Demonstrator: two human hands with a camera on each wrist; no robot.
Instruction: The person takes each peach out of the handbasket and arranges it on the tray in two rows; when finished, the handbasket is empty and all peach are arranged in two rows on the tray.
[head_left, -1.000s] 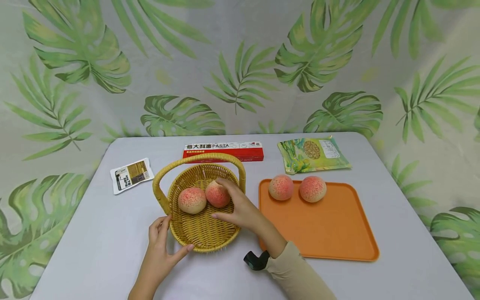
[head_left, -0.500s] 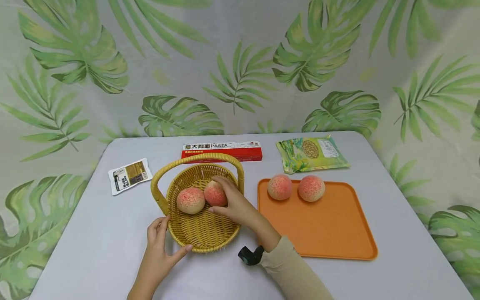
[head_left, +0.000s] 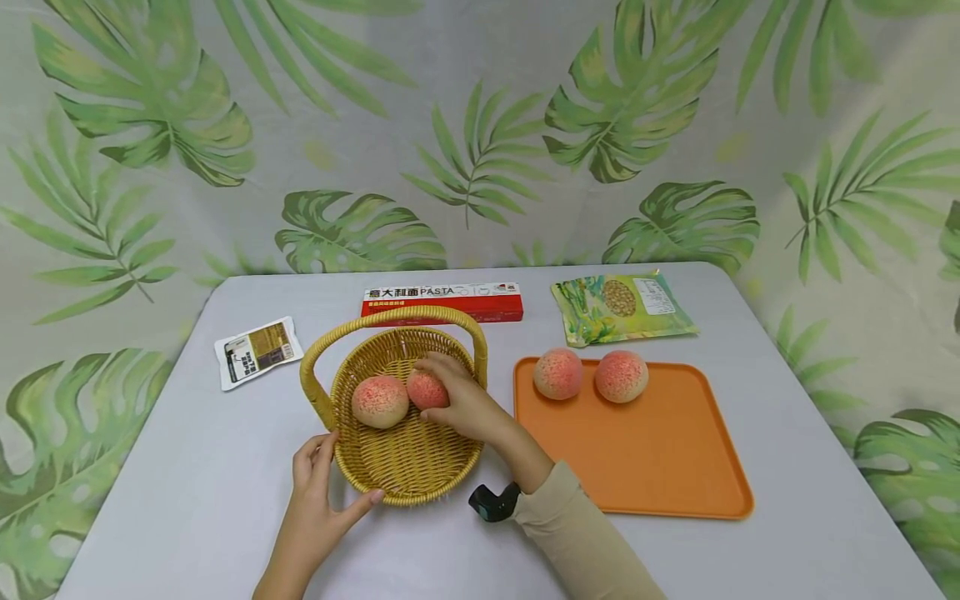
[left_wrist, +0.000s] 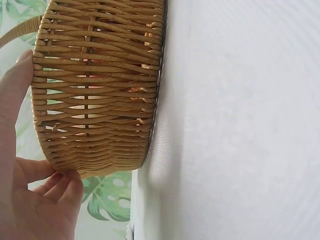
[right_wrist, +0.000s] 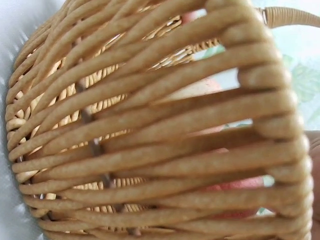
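A round woven basket (head_left: pixel 408 467) with a tall arched handle stands left of the table's middle. Inside it, a pink-and-cream peach (head_left: pixel 381 402) lies beside a second peach (head_left: pixel 428 389). My right hand (head_left: pixel 467 404) reaches over the basket's right rim and holds that second peach, covering its right part. In the right wrist view, pink peach skin (right_wrist: pixel 240 184) shows through the weave, and little of the hand is visible. My left hand (head_left: pixel 315 496) holds the basket's near left side, thumb and fingertips set apart against its rim, as the left wrist view also shows.
An orange tray (head_left: pixel 637 458) on the right bears two more peaches (head_left: pixel 558 374) along its far edge. Behind the basket lies a red-and-white pasta box (head_left: pixel 480 308). A green packet (head_left: pixel 622 308) lies at the back right, a small white pouch (head_left: pixel 258 352) at the left.
My right hand has shifted slightly left and covers more of the second peach. The left hand and the basket keep their places.
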